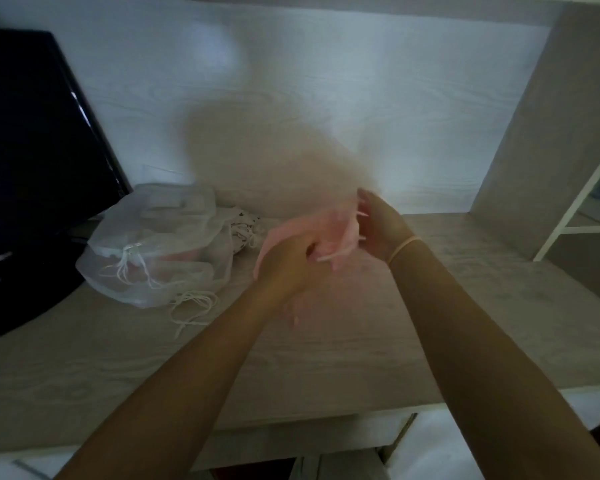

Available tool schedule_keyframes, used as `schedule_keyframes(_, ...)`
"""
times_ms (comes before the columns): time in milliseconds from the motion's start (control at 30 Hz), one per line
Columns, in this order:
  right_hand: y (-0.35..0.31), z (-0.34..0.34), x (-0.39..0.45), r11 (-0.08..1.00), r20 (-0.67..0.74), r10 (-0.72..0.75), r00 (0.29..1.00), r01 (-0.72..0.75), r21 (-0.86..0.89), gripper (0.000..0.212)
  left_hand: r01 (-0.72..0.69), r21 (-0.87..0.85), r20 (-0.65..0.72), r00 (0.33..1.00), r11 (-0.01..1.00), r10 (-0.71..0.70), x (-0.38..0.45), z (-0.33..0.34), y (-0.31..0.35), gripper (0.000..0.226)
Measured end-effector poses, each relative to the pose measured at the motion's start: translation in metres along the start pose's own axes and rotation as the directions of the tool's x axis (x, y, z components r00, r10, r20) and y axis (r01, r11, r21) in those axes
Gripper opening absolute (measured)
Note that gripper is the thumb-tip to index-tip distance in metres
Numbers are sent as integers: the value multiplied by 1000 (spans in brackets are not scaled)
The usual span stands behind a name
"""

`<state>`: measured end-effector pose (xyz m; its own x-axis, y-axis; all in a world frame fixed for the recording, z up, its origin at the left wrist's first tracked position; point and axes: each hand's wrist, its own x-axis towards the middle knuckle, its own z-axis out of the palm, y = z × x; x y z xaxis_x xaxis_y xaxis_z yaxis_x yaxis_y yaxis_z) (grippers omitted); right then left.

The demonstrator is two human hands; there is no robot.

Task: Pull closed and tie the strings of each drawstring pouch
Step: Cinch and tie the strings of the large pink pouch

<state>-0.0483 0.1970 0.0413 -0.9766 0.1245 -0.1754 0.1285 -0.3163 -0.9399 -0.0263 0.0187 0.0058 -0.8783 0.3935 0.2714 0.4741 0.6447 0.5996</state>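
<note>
Cinching looks underway: I see my left hand [288, 258] and right hand [378, 226] both gripping 1 pink pouch [329, 233] above the desk [361, 341]; next I'd find its blurred strings and knot them.

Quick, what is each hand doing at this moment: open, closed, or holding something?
Left hand: fingers curled, gripping the pink pouch.
Right hand: holding the other side of the same pouch, near its pink strings; blurred.
</note>
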Motion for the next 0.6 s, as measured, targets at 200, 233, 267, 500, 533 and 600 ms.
schedule_keyframes(200, -19, 122, -3, 836, 288, -101, 952, 238, -495, 49, 134, -830, -394, 545, 541, -740, -3, -69, -51, 32)
schedule_keyframes(233, -9, 141, -1, 753, 304, -114, 946, 282, -594, 49, 200, -840, -344, 522, 504, -780, -5, -78, -62, 34)
schedule_keyframes(267, 3, 156, 3, 663, 330, -115, 937, 320, -676, 50, 273, -827, -300, 524, 491, -797, -6, -85, -74, 35)
schedule_keyframes(500, 69, 212, 34, 452, 401, -91, 911, 397, -799, 53, 447, -243, -645, 588, 861, -488, -36, -133, -105, 72)
schedule_keyframes(533, 73, 215, 36, 460, 406, -106, 908, 406, -790, 53, 380, -44, -722, 627, 924, -292, -40, -138, -107, 70)
schedule_keyframes(600, 79, 220, 37, 458, 415, -159, 896, 439, -773, 51, 304, 336, -617, 786, 892, -35, -38, -143, -119, 58)
